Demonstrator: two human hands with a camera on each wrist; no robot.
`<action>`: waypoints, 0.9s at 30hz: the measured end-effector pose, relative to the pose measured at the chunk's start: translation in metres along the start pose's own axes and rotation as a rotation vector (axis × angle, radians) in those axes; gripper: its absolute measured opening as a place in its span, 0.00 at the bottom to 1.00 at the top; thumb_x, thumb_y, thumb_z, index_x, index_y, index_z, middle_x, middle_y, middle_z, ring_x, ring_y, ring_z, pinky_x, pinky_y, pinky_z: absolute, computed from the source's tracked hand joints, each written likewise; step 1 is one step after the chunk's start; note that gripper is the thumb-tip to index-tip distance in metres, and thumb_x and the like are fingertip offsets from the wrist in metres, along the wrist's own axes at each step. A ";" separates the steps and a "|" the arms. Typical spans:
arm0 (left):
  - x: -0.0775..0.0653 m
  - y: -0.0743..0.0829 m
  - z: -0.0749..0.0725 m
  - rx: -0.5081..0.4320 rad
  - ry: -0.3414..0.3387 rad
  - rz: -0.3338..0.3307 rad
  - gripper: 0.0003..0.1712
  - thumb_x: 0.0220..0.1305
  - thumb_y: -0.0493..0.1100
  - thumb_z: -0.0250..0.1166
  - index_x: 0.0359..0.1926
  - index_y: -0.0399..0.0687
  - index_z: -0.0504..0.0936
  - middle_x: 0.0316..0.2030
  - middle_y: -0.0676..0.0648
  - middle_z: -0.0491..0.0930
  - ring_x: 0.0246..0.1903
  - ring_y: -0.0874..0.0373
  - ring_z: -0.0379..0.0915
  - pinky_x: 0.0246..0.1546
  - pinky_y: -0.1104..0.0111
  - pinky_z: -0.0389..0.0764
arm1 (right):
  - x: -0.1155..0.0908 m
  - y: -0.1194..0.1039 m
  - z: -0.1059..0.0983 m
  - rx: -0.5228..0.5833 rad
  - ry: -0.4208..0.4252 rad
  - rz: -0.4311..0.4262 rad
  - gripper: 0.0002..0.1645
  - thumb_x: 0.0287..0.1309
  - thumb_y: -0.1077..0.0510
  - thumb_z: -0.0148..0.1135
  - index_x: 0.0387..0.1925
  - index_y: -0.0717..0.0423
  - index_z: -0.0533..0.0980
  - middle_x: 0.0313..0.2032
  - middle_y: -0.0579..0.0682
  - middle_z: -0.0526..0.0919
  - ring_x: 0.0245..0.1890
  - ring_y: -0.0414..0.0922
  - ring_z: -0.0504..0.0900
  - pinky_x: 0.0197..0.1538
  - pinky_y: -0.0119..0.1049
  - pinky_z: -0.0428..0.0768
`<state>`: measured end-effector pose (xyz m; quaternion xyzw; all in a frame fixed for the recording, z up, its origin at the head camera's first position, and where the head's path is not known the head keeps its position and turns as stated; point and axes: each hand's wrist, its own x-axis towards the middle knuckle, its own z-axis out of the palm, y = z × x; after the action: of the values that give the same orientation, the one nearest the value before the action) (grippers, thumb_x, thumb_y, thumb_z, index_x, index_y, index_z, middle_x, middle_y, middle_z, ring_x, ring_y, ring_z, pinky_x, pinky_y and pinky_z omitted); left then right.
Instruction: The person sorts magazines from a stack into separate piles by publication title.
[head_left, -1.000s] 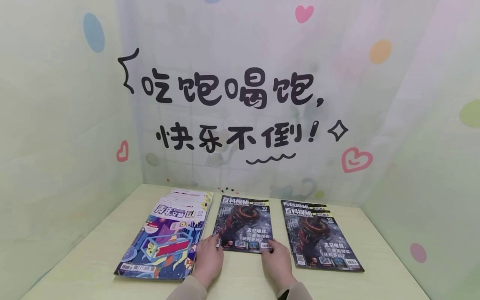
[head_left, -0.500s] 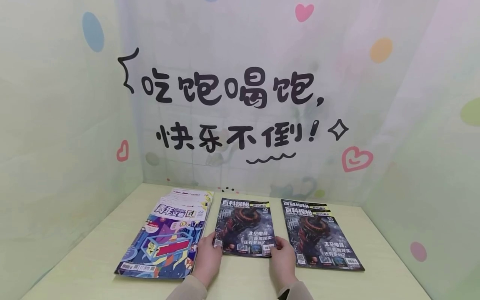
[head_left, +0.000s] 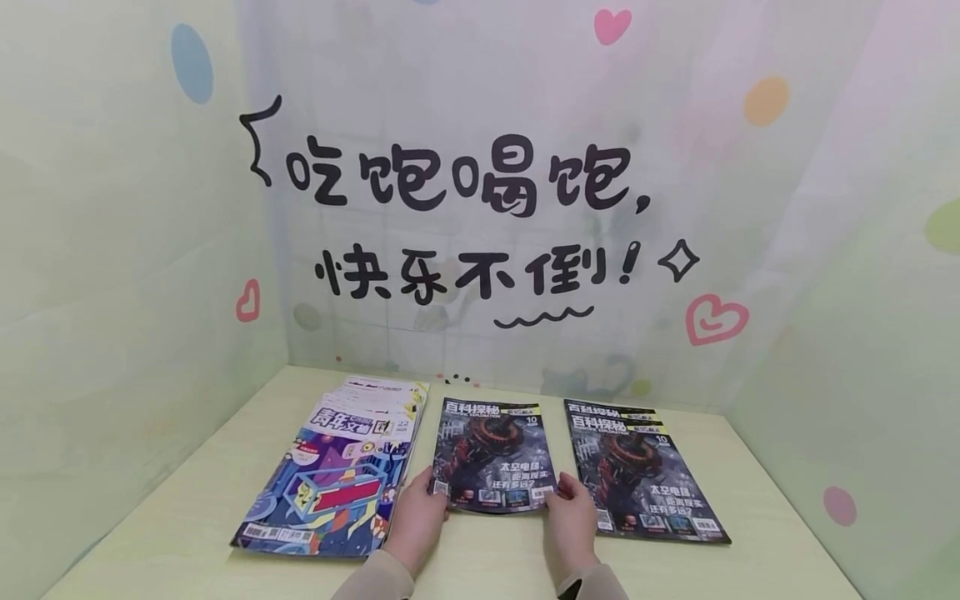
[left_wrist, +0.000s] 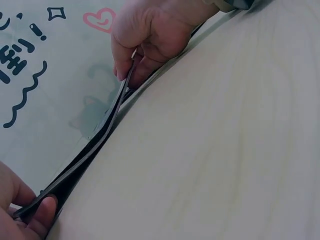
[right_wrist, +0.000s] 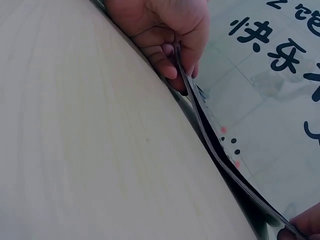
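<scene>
A dark magazine (head_left: pixel 491 454) with white cover lettering lies in the middle, held at its two near corners. My left hand (head_left: pixel 418 518) pinches the left corner and my right hand (head_left: pixel 570 523) the right one, thumbs on the cover side. Between them the near edge bows downward. From the left wrist view, the thumb and fingers of the left hand (left_wrist: pixel 27 217) grip the magazine's edge (left_wrist: pixel 95 147) just over the table. The right wrist view shows the right hand (right_wrist: pixel 306 226) partly cut off at the frame's corner, its fingers around the other end.
To the left lies a fanned stack of magazines (head_left: pixel 322 487), a purple colourful cover on top. At right, two dark magazines (head_left: pixel 645 483) with similar covers overlap. Behind the pale wooden table (head_left: pixel 187 500) rises a printed fabric wall (head_left: pixel 480 350), with side walls left and right.
The middle magazine has shifted slightly right and toward me, and its near edge now curves between my hands. My right hand has moved a little to the right with it.
</scene>
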<state>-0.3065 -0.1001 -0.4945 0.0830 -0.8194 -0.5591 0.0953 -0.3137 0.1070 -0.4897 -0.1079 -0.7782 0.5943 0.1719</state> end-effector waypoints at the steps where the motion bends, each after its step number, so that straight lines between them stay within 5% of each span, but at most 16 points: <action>1: 0.000 0.000 0.000 -0.018 -0.004 -0.003 0.33 0.58 0.31 0.52 0.66 0.24 0.61 0.49 0.31 0.76 0.25 0.57 0.74 0.27 0.65 0.77 | 0.000 0.001 0.000 0.014 -0.001 0.007 0.28 0.53 0.70 0.58 0.57 0.77 0.68 0.50 0.70 0.76 0.50 0.61 0.76 0.52 0.50 0.78; 10: 0.002 -0.003 0.001 -0.128 -0.011 -0.015 0.31 0.64 0.33 0.51 0.67 0.26 0.59 0.51 0.33 0.74 0.26 0.56 0.73 0.27 0.66 0.76 | 0.002 0.006 0.001 0.101 -0.052 0.057 0.32 0.51 0.70 0.57 0.58 0.81 0.65 0.51 0.76 0.74 0.53 0.62 0.76 0.55 0.51 0.76; 14: 0.001 -0.002 0.000 -0.118 -0.004 -0.010 0.31 0.64 0.34 0.50 0.67 0.25 0.58 0.52 0.31 0.73 0.26 0.56 0.73 0.28 0.65 0.76 | 0.003 0.007 0.002 0.189 -0.119 0.065 0.33 0.50 0.73 0.53 0.59 0.84 0.61 0.53 0.78 0.71 0.36 0.51 0.81 0.41 0.42 0.82; 18: 0.001 -0.002 -0.001 -0.099 -0.008 -0.010 0.31 0.64 0.34 0.50 0.68 0.27 0.59 0.51 0.33 0.74 0.24 0.56 0.73 0.27 0.65 0.75 | 0.002 0.006 0.003 0.256 -0.162 0.084 0.33 0.52 0.75 0.49 0.61 0.86 0.57 0.51 0.79 0.70 0.22 0.40 0.76 0.29 0.33 0.81; 27: 0.000 -0.002 -0.002 -0.102 -0.030 -0.055 0.33 0.66 0.37 0.50 0.70 0.29 0.55 0.56 0.31 0.71 0.23 0.56 0.74 0.28 0.65 0.75 | 0.004 0.006 0.000 0.238 -0.236 0.099 0.35 0.54 0.75 0.47 0.64 0.84 0.53 0.50 0.76 0.71 0.24 0.41 0.77 0.30 0.34 0.83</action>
<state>-0.3059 -0.1021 -0.4954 0.0920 -0.7885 -0.6038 0.0719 -0.3170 0.1104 -0.4949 -0.0546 -0.7109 0.6985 0.0616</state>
